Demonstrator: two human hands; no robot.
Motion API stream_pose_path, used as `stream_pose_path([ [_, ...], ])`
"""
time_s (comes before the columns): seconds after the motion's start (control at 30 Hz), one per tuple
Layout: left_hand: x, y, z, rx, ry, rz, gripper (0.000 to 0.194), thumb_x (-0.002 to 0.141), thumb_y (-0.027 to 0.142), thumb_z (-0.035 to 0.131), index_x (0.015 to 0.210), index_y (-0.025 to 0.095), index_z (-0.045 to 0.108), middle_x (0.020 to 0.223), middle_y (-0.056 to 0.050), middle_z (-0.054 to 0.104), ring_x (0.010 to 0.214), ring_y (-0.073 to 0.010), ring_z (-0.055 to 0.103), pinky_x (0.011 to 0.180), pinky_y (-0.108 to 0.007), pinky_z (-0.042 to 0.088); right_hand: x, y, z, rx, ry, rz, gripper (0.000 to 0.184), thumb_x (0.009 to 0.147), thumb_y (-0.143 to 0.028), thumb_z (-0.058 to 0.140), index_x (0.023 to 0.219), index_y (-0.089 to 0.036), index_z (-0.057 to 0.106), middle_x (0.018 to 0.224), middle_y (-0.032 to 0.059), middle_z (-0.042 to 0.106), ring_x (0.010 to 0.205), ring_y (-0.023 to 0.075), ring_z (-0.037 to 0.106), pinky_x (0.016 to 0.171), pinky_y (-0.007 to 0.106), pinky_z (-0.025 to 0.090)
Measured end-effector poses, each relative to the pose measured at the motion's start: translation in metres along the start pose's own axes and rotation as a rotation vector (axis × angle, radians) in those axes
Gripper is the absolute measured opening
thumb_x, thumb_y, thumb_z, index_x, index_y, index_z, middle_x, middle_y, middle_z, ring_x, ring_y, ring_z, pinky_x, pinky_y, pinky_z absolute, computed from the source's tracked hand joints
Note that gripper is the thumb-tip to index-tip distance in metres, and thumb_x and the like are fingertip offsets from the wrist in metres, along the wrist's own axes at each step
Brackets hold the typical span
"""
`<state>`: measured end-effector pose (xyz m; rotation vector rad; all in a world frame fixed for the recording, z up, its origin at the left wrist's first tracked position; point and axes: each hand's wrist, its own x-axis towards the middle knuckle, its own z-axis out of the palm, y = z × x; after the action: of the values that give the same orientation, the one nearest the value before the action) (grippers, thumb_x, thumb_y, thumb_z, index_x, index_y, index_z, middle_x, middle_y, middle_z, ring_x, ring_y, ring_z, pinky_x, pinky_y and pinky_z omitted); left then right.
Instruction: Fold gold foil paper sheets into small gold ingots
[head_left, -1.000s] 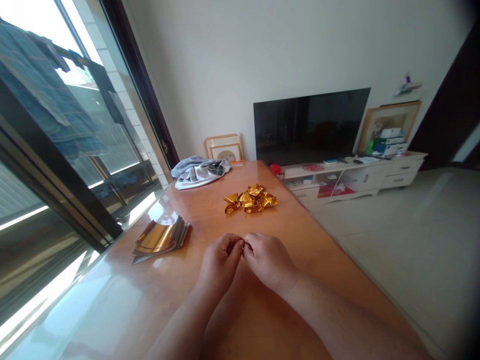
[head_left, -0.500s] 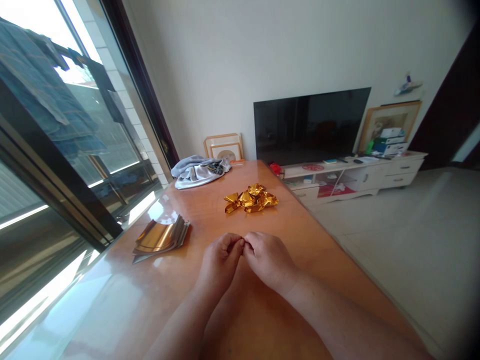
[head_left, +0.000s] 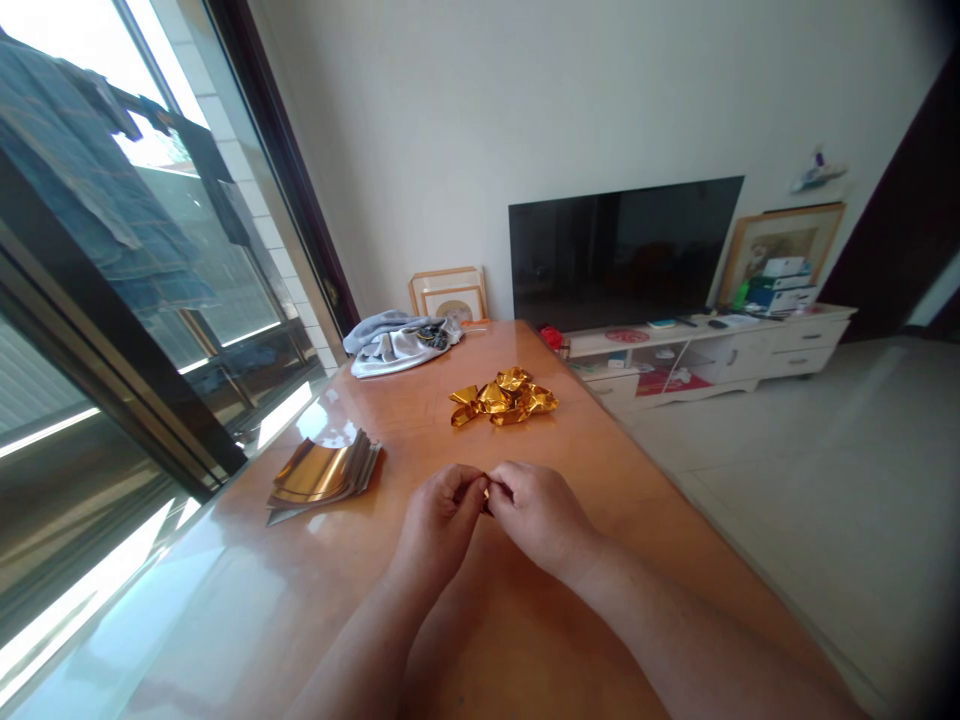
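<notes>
Close together above the table, my left hand (head_left: 442,515) and my right hand (head_left: 541,515) pinch a small piece of gold foil paper (head_left: 487,499). Only a sliver of it shows between the thumbs; the fingers hide the rest. Beyond the hands lies a heap of folded, crinkled gold foil pieces (head_left: 501,398). To the left of my left hand, a stack of flat gold foil sheets (head_left: 319,475) rests on the table, its edges curling up.
The glossy brown table (head_left: 525,650) stretches toward the wall. A grey cloth bundle (head_left: 397,345) lies at its far left end, near framed pictures (head_left: 450,293). A glass door (head_left: 187,230) stands at left. Beyond the table's right edge are a television (head_left: 622,250) and a white cabinet (head_left: 795,360).
A sliver of gold foil now shows between the thumbs, where it was hidden before. My right hand has shifted slightly; both hands stay in nearly the same place.
</notes>
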<state>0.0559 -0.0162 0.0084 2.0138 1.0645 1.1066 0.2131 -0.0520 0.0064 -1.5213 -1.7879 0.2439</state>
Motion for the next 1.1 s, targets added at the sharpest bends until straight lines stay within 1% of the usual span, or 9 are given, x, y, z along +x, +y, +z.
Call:
stream_pose_path([
  [0.13,-0.0008,-0.0016,0.0010,0.047,0.034,0.011,0.013,0.088,0.028,0.061,0.080,0.021,0.070,0.076,-0.001,0.071,0.071,-0.0158,0.063,0.067,-0.023,0.044,-0.0007,-0.0004,0.0010,0.012,0.004,-0.012,0.021,0.090,-0.018,0.055,0.070,-0.021,0.057,0.072,0.0007,0.066,0.065,0.0134,0.058,0.059,0.025,0.030],
  [0.3,-0.0021,-0.0041,0.0019,0.189,0.066,0.049,0.014,0.089,0.026,0.059,0.078,0.022,0.066,0.073,0.001,0.067,0.069,-0.0148,0.061,0.066,-0.024,0.042,-0.0020,0.0002,0.0040,-0.006,0.017,-0.033,0.023,0.089,-0.016,0.054,0.067,-0.020,0.053,0.067,-0.0005,0.062,0.061,0.0125,0.054,0.057,0.026,0.027],
  [0.53,-0.0023,-0.0053,-0.0001,0.264,0.080,0.113,0.013,0.090,0.026,0.058,0.080,0.022,0.065,0.078,0.000,0.068,0.073,-0.0153,0.061,0.068,-0.025,0.041,-0.0023,0.0007,0.0042,-0.004,0.017,-0.078,0.021,0.089,-0.015,0.054,0.069,-0.020,0.053,0.070,-0.0002,0.063,0.063,0.0125,0.055,0.058,0.026,0.028],
  [0.67,-0.0026,-0.0058,-0.0002,0.292,0.094,0.119,0.011,0.092,0.026,0.058,0.083,0.022,0.063,0.080,0.000,0.067,0.074,-0.0150,0.061,0.069,-0.025,0.042,-0.0022,0.0012,0.0050,0.009,0.019,-0.074,0.022,0.091,-0.016,0.054,0.069,-0.020,0.053,0.070,0.0000,0.063,0.063,0.0124,0.055,0.058,0.025,0.028],
  [0.77,-0.0030,-0.0059,-0.0003,0.312,0.078,0.120,0.010,0.093,0.026,0.057,0.085,0.022,0.061,0.081,0.001,0.065,0.075,-0.0148,0.060,0.069,-0.026,0.042,-0.0024,0.0014,0.0056,0.022,0.021,-0.074,0.021,0.091,-0.016,0.054,0.071,-0.020,0.055,0.071,0.0002,0.065,0.065,0.0127,0.057,0.059,0.024,0.030],
  [0.9,-0.0032,-0.0043,-0.0009,0.340,0.037,0.172,0.009,0.095,0.024,0.055,0.089,0.021,0.061,0.086,-0.001,0.064,0.079,-0.0149,0.060,0.072,-0.027,0.042,-0.0021,0.0018,0.0047,0.045,0.022,-0.070,0.019,0.091,-0.017,0.054,0.073,-0.020,0.057,0.073,0.0009,0.067,0.067,0.0135,0.060,0.061,0.024,0.032],
  [1.1,-0.0050,-0.0003,-0.0012,0.390,-0.014,0.236,0.015,0.099,0.021,0.049,0.099,0.021,0.064,0.090,-0.003,0.064,0.080,-0.0157,0.059,0.073,-0.028,0.043,-0.0004,0.0037,0.0041,0.101,0.033,-0.041,0.018,0.090,-0.017,0.055,0.072,-0.020,0.059,0.071,0.0006,0.067,0.065,0.0137,0.059,0.059,0.024,0.032],
])
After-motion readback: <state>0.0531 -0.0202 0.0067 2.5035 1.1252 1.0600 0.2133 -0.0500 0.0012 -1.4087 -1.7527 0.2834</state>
